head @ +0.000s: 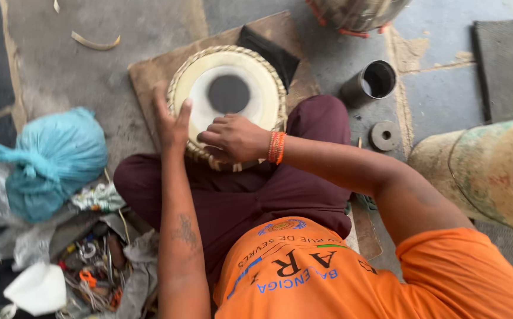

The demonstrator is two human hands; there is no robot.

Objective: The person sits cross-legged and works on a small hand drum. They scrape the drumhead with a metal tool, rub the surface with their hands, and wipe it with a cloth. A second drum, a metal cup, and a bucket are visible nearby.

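At the far left a tied blue plastic bag (53, 159) is lying on the grey floor (61, 71), with grey plastic sheeting beneath it and, nearer the camera, a heap of small tools and wire (94, 274) beside a white bag (38, 288).

The left hand (171, 121) is reaching forward with its fingers stretched out and held together, the palm lying flat against the left rim of the tabla drum (250, 74); it is open and pressing on the braided edge rather than closing round anything.

The tabla drum is sitting upright in front of the person's crossed legs, in maroon trousers (250, 195), and is resting on a brown board (156, 74). Its pale skin is facing up, with a round black spot at the centre.

The right hand (233, 139) is lying on the near part of the drumhead, fingers curled under in a loose fist, knuckles pointing left toward the other hand. Whether it is holding something small inside the fist cannot be told. Orange thread bands (276, 147) are circling that wrist.

Further right, a dark open cylinder (371, 82) and a round metal disc (384, 135) are lying on the floor, well apart from the drum.
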